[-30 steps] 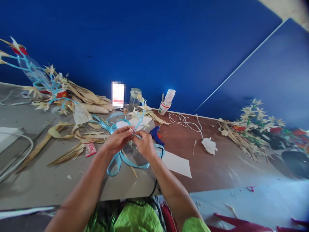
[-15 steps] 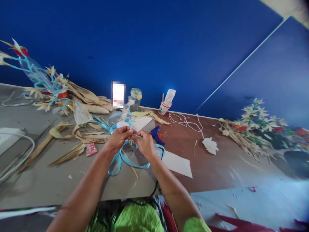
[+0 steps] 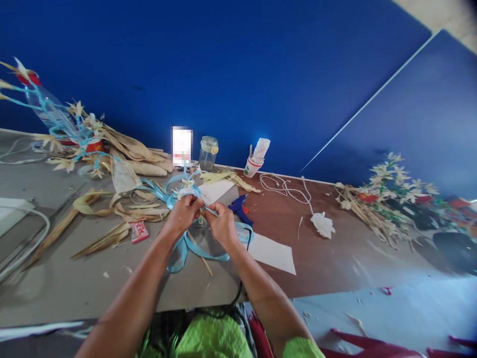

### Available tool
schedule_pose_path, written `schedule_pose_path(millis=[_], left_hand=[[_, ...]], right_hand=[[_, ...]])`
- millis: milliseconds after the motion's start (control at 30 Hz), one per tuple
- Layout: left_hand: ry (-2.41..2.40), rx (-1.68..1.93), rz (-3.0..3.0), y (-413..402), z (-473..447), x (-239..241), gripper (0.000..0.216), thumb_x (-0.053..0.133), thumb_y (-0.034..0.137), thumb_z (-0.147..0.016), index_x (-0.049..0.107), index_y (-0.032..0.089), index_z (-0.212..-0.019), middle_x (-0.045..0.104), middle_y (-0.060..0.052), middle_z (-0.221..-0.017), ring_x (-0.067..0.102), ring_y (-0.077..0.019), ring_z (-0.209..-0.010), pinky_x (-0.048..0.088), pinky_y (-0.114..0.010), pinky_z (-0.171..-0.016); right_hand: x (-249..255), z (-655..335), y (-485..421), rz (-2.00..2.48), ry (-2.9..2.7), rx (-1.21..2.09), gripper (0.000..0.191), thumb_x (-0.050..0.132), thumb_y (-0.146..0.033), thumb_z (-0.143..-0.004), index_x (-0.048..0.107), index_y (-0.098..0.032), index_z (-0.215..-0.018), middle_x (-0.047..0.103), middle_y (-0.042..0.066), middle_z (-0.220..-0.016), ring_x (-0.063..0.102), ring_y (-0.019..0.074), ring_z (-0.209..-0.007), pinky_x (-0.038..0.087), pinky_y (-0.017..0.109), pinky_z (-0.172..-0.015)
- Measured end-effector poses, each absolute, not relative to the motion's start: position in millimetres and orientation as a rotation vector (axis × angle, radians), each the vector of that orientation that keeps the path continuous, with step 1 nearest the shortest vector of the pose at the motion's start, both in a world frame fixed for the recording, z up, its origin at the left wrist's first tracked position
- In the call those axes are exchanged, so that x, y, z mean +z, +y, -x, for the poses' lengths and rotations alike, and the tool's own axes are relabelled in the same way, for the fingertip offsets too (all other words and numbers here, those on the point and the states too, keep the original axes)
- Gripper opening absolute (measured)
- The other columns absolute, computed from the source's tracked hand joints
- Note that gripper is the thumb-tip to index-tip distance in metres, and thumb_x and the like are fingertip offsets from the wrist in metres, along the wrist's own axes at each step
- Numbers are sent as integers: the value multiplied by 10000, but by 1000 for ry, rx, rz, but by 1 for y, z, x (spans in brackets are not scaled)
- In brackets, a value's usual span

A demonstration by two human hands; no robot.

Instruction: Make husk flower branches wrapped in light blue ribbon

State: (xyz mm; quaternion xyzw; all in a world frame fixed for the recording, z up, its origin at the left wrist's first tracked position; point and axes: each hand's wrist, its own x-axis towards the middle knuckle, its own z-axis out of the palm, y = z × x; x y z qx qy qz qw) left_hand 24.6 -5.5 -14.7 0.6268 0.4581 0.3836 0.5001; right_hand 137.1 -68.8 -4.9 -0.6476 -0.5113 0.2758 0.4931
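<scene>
My left hand (image 3: 185, 215) is closed in a pinch on the stem of a small pale flower spray (image 3: 187, 185), partly wound in light blue ribbon. My right hand (image 3: 221, 224), just beside it, pinches a strip of blue ribbon (image 3: 212, 211) close to the stem. A long loop of the same ribbon (image 3: 182, 251) trails below my hands onto the table. The fingertips hide the exact spot where ribbon and stem meet. Beyond my right hand lies a blue glue gun (image 3: 241, 210), and a thin stick (image 3: 201, 256) rests under the ribbon.
Dried corn husks (image 3: 102, 238) and a red packet (image 3: 139, 231) lie to the left. At the back stand a glass jar (image 3: 207, 153) and a paper cup (image 3: 253, 166). White paper (image 3: 274, 253), a white cable (image 3: 286, 186) and white flowers (image 3: 395, 174) are on the right.
The flower spray has tipped leftward and lower over my left hand. My fingertips have come slightly further apart, with ribbon still in the right hand.
</scene>
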Motion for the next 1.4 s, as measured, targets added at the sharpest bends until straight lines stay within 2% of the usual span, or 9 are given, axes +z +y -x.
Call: schedule_pose_path(millis=[200,333,533,833,1133,1233,1300,1367,1400], left_hand=[[1155,969,-1553,-8,-25,-10,172,580,308,-698,515,182,-601,460,52,-467,409,-113,-473,280,-238,-485],[1142,1008,-1646,-11,-25,0,186,575,281,-687,498,181,-551,443,45,-470,395,-116,-500,284,-246,-504],[1076,1014,-1667,-11,-24,2,205,567,304,-697,495,189,-543,433,42,-467,382,-121,-504,275,-251,-507],[1229,917,-1719,-10,-22,3,207,548,252,-714,482,203,-524,441,26,-429,400,-141,-455,269,-270,-513],[1209,1006,-1765,-4,-16,-4,193,541,282,-714,483,194,-554,440,31,-450,394,-126,-464,256,-256,-487],[1203,1017,-1718,-1,-11,-3,232,551,308,-717,474,190,-532,407,37,-428,358,-109,-440,238,-247,-460],[1199,1022,-1693,1,-7,-3,251,553,322,-716,470,187,-522,387,41,-425,337,-99,-431,226,-242,-444],[1197,1030,-1671,4,-4,-3,262,547,331,-718,459,185,-519,380,43,-434,329,-92,-428,223,-237,-436],[1199,1036,-1660,5,-3,-3,263,540,334,-719,454,184,-521,377,45,-439,328,-90,-428,226,-234,-434]], right_hand=[[-4,-132,-70,1528,-1224,653,72,554,-252,-681,566,-182,-668,570,-29,-629,492,119,-605,388,218,-599],[-7,-132,-68,1453,-1161,748,102,585,-275,-655,550,-180,-667,578,-25,-648,499,115,-615,397,220,-606],[-12,-134,-63,1305,-918,1071,201,617,-359,-625,560,-166,-628,484,-52,-501,381,74,-463,314,206,-465],[-18,-141,-61,1370,-1046,877,160,605,-328,-654,576,-172,-630,528,-44,-564,445,92,-547,341,204,-523],[-18,-153,-56,1292,-930,1099,165,619,-330,-625,549,-181,-616,407,-83,-462,319,64,-427,270,202,-446],[-18,-161,-54,1351,-1055,1000,131,599,-301,-647,614,-174,-678,537,-34,-573,453,96,-530,373,221,-539],[-15,-167,-54,1420,-1161,741,167,599,-261,-651,658,-167,-776,626,28,-789,536,135,-717,422,246,-673],[-8,-170,-57,1456,-1229,516,220,583,-249,-683,667,-161,-866,629,64,-938,549,155,-827,427,257,-745],[-4,-171,-60,1459,-1265,495,230,560,-260,-716,665,-158,-894,630,66,-934,554,152,-811,432,254,-734]])
